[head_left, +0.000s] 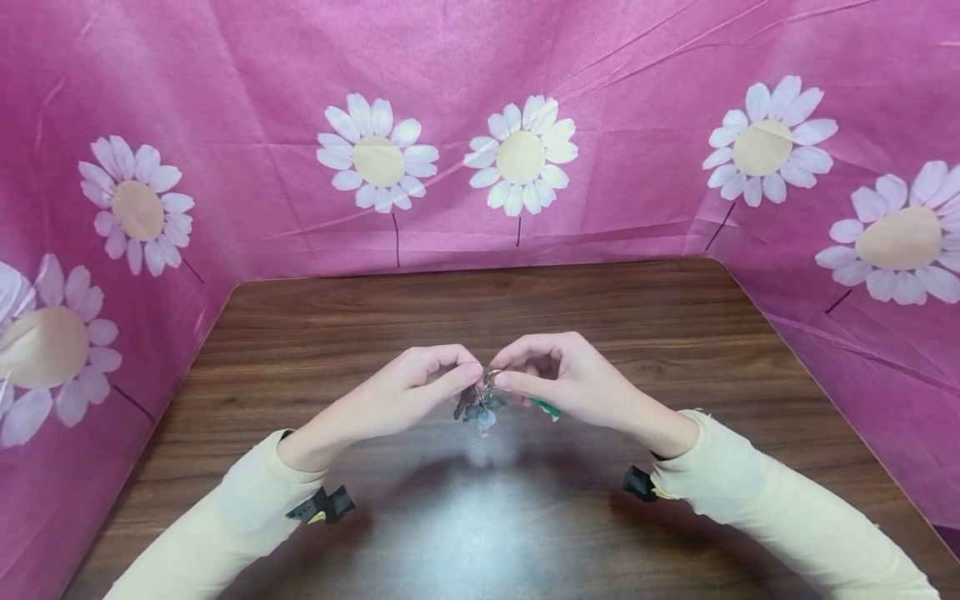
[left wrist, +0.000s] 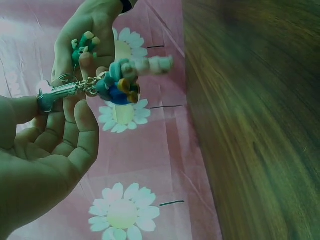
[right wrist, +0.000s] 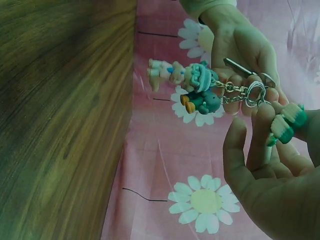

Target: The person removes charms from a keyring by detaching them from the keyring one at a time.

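Observation:
Over the table, my left hand [head_left: 412, 387] pinches a silver key [left wrist: 62, 91] by its head between thumb and fingers. Opposite it, my right hand [head_left: 581, 385] pinches the metal key ring [right wrist: 256, 94] that the key is near. From the ring, short chains carry a blue-and-orange figurine charm [right wrist: 202, 102] and a pale figurine [right wrist: 196, 77] with a teal hat. A green-and-cream charm [right wrist: 287, 122] lies against the right hand's fingers. Whether the key is threaded on the ring cannot be told, as fingertips hide part of it.
The brown wood-grain table [head_left: 480, 308] lies beneath both hands. Pink cloth [head_left: 262, 108] printed with white daisies stands along its back and sides. A small black wrist camera [head_left: 330, 504] sticks out from the left sleeve, another camera [head_left: 640, 483] from the right.

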`<move>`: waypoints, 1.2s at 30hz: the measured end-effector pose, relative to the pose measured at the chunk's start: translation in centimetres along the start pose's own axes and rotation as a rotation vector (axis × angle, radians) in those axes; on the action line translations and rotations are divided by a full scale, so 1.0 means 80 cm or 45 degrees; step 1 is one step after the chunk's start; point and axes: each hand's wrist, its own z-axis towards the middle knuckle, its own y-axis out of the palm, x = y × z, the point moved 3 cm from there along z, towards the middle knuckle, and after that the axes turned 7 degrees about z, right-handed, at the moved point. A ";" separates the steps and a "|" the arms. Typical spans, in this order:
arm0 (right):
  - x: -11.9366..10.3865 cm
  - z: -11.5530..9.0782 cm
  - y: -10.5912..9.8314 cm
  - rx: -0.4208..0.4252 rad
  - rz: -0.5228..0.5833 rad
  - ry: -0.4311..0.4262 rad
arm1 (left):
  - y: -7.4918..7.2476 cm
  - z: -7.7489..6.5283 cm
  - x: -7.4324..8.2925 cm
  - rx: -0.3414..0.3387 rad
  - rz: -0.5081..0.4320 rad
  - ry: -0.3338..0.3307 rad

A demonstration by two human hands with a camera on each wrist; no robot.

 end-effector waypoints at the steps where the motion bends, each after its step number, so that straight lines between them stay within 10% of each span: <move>1: 0.000 0.001 0.000 0.001 -0.005 -0.004 | 0.001 0.000 0.000 -0.001 -0.004 -0.005; 13: 0.001 0.002 0.003 -0.021 -0.115 -0.064 | 0.005 -0.001 -0.001 0.010 -0.040 0.005; 23: 0.010 -0.002 -0.002 -0.199 0.180 0.086 | 0.000 -0.003 -0.001 0.192 -0.069 -0.005; 36: 0.016 0.001 -0.003 -0.039 0.292 0.169 | 0.006 -0.005 -0.009 0.153 -0.081 -0.075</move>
